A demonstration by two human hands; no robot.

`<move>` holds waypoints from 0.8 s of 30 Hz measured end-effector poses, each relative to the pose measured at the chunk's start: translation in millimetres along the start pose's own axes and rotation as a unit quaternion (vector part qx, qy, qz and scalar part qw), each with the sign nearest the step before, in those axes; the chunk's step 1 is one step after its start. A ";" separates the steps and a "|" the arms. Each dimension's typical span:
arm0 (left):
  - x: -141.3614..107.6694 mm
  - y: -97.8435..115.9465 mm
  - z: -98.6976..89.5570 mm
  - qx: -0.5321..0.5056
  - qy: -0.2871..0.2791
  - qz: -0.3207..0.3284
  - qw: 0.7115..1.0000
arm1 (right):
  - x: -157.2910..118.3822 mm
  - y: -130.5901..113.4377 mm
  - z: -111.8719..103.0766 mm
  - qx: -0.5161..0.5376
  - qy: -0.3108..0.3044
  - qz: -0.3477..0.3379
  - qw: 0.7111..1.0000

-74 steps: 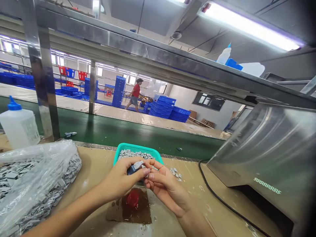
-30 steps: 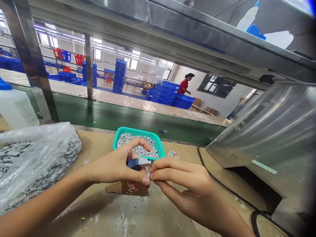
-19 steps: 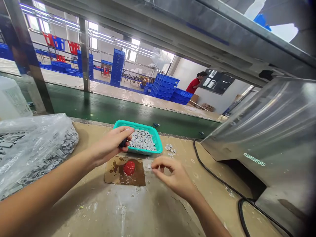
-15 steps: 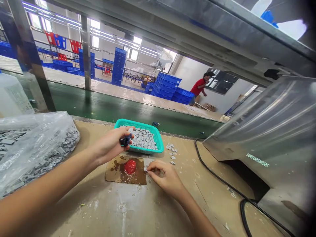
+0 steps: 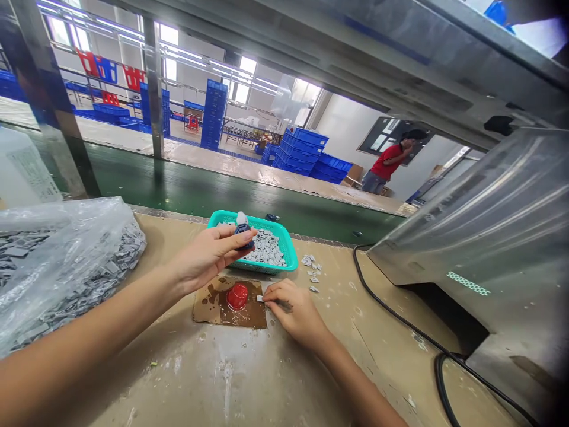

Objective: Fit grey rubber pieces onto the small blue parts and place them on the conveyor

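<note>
My left hand (image 5: 213, 252) is closed around a small dark blue part with a whitish top (image 5: 242, 224), held up over the near side of a green basket (image 5: 291, 261). Grey flat pieces (image 5: 269, 248) fill that basket. Lower down, my right hand (image 5: 293, 311) pinches a small grey piece (image 5: 260, 299) between thumb and fingers. It is at the right edge of a wet brown cardboard sheet (image 5: 207, 308). On the sheet stands a red cup-shaped object (image 5: 237, 296), wet and shiny, just left of the pinched piece.
Several loose grey pieces (image 5: 313, 273) lie right of the basket. A clear plastic bag (image 5: 102, 237) of grey parts sits at left. Beyond is a green conveyor belt (image 5: 200, 188). A black cable (image 5: 391, 317) runs beside a metal housing (image 5: 466, 225). A person in red (image 5: 386, 163) is in the background.
My left hand has turned and shifted slightly right, so the blue part now points up. The right hand stays by the cardboard with its piece. The person behind has moved right.
</note>
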State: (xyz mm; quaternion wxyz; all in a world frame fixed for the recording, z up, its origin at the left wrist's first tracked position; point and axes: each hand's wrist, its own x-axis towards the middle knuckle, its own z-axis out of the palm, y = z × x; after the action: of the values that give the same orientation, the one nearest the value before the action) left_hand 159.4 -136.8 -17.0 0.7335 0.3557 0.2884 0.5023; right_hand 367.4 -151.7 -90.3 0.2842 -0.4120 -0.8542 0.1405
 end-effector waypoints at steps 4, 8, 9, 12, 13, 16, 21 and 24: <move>-2.0 -2.0 -1.4 0.087 -0.001 -0.022 0.996 | 0.4 -0.4 -1.1 0.006 0.008 -0.005 1.000; 0.6 -4.5 -4.6 0.072 -0.023 -0.023 0.997 | 1.8 -6.9 -7.9 0.011 0.029 -0.004 1.000; 1.7 -4.8 -5.0 0.051 -0.023 -0.031 0.998 | 2.1 -9.5 -10.2 0.012 0.038 -0.002 0.999; 4.4 -4.6 -4.8 0.002 -0.003 -0.054 0.999 | 2.0 -16.4 -15.2 0.023 0.066 0.009 0.998; 4.9 -4.3 -4.7 -0.004 0.003 -0.058 0.998 | 1.6 -17.7 -15.6 0.033 0.064 0.015 0.997; 5.2 -3.5 -5.4 0.000 0.003 -0.067 0.998 | 0.2 -17.6 -14.6 0.066 0.039 0.038 0.996; 3.6 -2.2 -8.5 0.013 -0.038 -0.072 0.997 | 0.3 -13.3 -16.1 0.191 0.072 0.178 0.963; 2.9 -2.2 -10.7 0.012 -0.062 -0.047 0.997 | 1.0 -13.8 -20.0 0.211 0.047 0.208 0.954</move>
State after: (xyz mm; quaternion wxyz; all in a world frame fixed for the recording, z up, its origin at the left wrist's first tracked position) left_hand 153.2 -132.1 -25.2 0.7688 0.3806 0.2648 0.4405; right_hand 370.3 -159.4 -67.4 0.3689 -0.5172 -0.6865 0.3537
